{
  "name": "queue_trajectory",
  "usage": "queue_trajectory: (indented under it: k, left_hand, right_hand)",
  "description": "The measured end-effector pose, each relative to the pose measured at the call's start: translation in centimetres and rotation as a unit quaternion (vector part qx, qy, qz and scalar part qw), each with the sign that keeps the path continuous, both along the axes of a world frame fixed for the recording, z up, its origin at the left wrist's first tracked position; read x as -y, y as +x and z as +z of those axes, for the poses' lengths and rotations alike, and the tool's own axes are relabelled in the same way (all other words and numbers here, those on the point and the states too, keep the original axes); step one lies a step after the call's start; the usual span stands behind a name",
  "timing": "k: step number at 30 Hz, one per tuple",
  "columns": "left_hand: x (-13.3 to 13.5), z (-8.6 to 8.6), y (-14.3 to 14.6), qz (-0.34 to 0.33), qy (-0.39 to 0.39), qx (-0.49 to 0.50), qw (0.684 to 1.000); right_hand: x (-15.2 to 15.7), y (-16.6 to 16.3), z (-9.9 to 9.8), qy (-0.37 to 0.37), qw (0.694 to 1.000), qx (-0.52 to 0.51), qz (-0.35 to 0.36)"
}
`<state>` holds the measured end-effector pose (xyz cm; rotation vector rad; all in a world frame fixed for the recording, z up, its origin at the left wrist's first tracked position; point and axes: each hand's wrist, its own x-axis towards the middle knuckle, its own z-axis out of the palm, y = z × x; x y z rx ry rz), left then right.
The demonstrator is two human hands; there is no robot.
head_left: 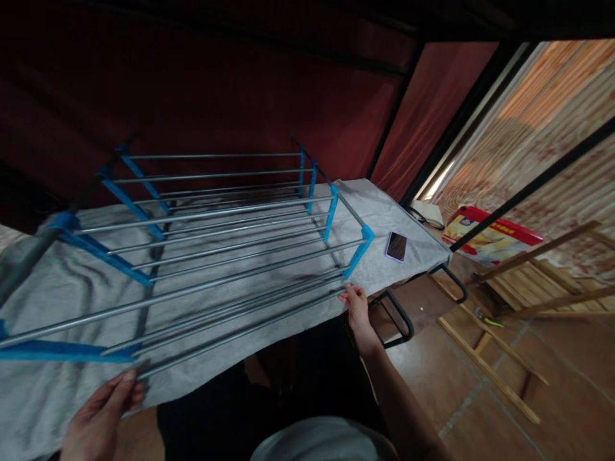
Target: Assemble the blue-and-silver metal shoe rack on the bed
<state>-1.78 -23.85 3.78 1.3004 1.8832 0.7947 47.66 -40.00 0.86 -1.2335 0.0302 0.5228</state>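
A shelf rack point(221, 278) of thin grey metal rods with blue plastic end pieces point(356, 251) lies across the cloth-covered table. Along its near side runs a metal rod point(250, 330). My left hand point(108, 403) pinches the rod's left end between thumb and fingers, just below a blue end piece point(72, 351). At the other end, my right hand point(355, 304) has its fingertips closed on the rod, close under the right blue corner. Whether this rod is joined to the rack at its ends is hidden by my fingers.
A grey cloth point(379, 198) covers the table. On it, right of the rack, lies a phone point(396, 246). Beyond the table's right end are a red and yellow box point(490, 234), a wooden frame point(500, 365) on the tiled floor, and a black metal bar point(533, 186).
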Motion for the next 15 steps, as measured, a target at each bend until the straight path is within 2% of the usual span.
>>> queue_trajectory:
  k: [3, 5, 10, 15]
  left_hand:
    - [0.2, 1.0, 0.3, -0.004, -0.007, 0.104, 0.995]
    - [0.2, 1.3, 0.4, -0.004, -0.022, 0.135, 0.991]
    - [0.3, 1.0, 0.3, -0.027, -0.030, 0.159, 0.986]
    - [0.8, 0.8, 0.5, -0.057, 0.020, 0.173, 0.983]
  right_hand:
    - [0.2, 0.3, -0.3, -0.003, 1.000, 0.013, 0.016]
    - [0.3, 0.4, -0.5, -0.003, 1.000, 0.016, 0.024]
    - [1.0, 0.8, -1.0, -0.002, 0.999, -0.001, 0.043]
    - [1.8, 1.2, -1.6, 0.025, 0.998, -0.001, 0.058]
